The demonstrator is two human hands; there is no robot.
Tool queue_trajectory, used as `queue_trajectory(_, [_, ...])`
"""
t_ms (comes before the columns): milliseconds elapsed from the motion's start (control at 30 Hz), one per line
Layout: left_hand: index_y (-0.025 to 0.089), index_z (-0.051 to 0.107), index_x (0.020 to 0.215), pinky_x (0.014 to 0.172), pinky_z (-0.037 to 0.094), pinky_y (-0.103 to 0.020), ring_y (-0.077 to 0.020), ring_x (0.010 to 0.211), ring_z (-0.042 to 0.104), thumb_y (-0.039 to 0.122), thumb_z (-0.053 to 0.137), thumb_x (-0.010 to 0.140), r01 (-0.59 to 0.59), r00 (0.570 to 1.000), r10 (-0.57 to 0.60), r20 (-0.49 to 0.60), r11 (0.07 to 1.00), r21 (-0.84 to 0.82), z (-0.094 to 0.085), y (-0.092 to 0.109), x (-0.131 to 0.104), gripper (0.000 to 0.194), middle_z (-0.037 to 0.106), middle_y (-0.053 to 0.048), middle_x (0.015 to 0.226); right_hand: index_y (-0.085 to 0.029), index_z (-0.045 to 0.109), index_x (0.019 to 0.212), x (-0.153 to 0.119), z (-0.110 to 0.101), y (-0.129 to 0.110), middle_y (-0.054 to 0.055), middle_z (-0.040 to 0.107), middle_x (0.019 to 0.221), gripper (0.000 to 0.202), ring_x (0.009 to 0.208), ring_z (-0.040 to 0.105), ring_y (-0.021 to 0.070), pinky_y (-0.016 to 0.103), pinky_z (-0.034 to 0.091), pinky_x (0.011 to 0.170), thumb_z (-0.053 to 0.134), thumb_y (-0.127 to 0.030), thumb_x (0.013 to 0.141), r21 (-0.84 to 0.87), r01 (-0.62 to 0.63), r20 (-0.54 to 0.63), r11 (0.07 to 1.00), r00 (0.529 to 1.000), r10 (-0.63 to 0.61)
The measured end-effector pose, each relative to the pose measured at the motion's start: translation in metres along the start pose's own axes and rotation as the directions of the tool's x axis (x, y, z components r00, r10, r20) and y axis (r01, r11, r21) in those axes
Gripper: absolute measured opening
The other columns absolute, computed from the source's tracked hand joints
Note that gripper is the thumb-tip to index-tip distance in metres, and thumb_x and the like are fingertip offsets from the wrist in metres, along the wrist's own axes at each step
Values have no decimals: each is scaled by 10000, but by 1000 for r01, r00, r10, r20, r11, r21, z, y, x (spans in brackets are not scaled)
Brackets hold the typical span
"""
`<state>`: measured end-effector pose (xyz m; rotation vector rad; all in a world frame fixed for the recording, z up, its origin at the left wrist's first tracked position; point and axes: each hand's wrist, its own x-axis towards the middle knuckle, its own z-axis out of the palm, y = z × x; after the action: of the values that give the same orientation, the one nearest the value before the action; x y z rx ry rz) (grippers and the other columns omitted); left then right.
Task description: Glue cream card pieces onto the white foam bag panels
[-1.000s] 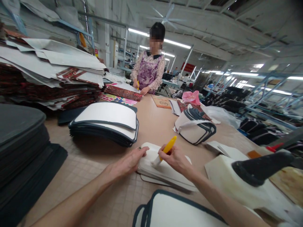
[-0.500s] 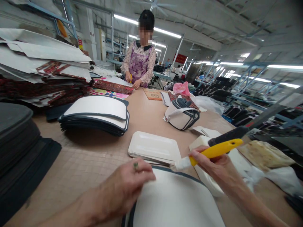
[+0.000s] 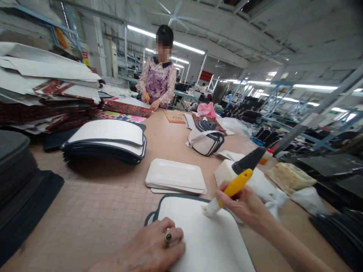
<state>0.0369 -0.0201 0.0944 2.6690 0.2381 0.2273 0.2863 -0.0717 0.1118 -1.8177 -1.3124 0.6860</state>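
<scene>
In front of me lies a white panel with a dark border (image 3: 204, 238), its lower end cut off by the frame; a dark loop edge sticks out on its left. My right hand (image 3: 241, 202) is closed around the yellow handle of a paintbrush (image 3: 236, 185). The pale bristles touch the panel's upper part. On the panel's left side rests my left hand (image 3: 159, 243), wearing a ring with a green stone, its fingers a little bent and lying on the surface with nothing held. Just beyond the panel sits a stack of cream rectangular pieces (image 3: 176, 173).
Dark-edged white panels (image 3: 104, 136) are stacked at left, near tall dark stacks (image 3: 17, 189). A white block-like container (image 3: 224, 172) with a dark-handled tool stands right. Another bundle (image 3: 205, 139) lies farther back. Across the table, a person (image 3: 159, 79) works beside patterned material.
The brush has come down and left, from the panel's far edge onto its white surface. My left hand has lowered onto the panel's left side. The camera view has shifted.
</scene>
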Motion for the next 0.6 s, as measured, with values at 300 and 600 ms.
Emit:
queue_trajectory(300, [220, 517, 1005, 782, 432, -220, -141, 894, 548, -49, 358, 724, 121, 981, -159, -113, 949, -291, 12, -30, -2, 421, 590, -12, 992, -210, 615, 630, -42, -23, 2, -20, 539, 543, 222, 510, 492, 140, 235, 395, 463, 648, -430, 627, 35, -53, -302, 998, 951, 61])
queue_trajectory(600, [236, 323, 1256, 752, 450, -255, -138, 798, 568, 35, 347, 803, 111, 982, -159, -105, 924, -365, 24, -49, -3, 497, 616, -6, 937, -192, 536, 594, -40, 70, -58, -40, 465, 528, 178, 505, 429, 95, 209, 362, 489, 510, -297, 736, 83, 79, 293, 993, 951, -100])
